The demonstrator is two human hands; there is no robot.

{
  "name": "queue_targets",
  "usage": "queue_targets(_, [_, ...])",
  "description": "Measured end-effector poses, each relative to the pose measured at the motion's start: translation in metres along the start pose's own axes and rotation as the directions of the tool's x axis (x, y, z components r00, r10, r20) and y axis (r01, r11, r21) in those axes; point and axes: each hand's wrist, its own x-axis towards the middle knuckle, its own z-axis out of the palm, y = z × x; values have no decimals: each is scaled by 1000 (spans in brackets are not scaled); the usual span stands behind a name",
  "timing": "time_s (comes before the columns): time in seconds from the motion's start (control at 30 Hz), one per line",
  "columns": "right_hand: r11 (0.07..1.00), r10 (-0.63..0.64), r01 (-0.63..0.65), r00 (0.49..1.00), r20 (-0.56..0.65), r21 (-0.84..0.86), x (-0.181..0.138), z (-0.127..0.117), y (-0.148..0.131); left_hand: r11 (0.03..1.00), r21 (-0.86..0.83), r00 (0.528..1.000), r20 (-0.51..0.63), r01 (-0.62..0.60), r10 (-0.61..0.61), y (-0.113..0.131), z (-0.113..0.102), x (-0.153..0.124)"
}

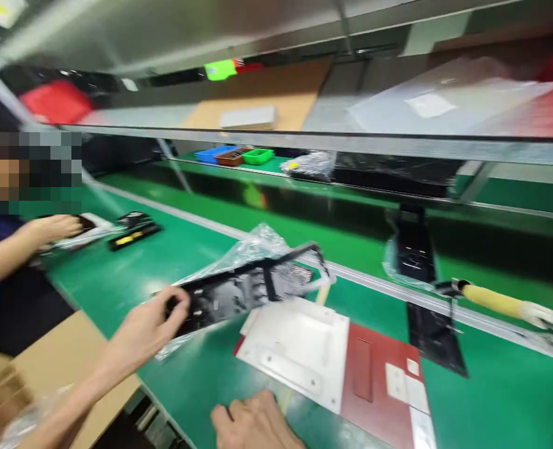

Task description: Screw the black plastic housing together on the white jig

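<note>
My left hand (148, 327) grips the near end of a black plastic frame part (239, 290) that lies partly inside a clear plastic bag (252, 249) on the green bench (196, 380). My right hand (252, 424) rests with fingers curled at the bench's front edge, holding nothing, just in front of a white fixture plate (295, 349). That plate sits on a dark red base plate (379, 380) with small white labels.
A co-worker's hand (52, 227) at the left touches black parts (133, 231) on the bench. A yellow-handled tool (500, 302) lies at the right beside a bagged black part (414, 249). Coloured bins (239, 156) stand on the far shelf. Cardboard boxes (56, 362) sit lower left.
</note>
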Motion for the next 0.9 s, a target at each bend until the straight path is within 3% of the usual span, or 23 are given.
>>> queue_targets(0.1, [996,-84,85,994,-62,5,2,5,5,990,-92,985,128,-102,114,20,0,-2])
queue_targets(0.3, [995,-104,103,980,-169,-19,-7,13,14,922,-213,883,283,-322,374,81,27,14])
queue_targets(0.53, [993,-115,115,961,-252,-12,-7,27,17,881,-251,815,340,-402,469,97,47,30])
queue_targets(0.9, [999,-37,33,941,-336,-17,-4,12,10,850,-268,734,430,-453,527,126,62,29])
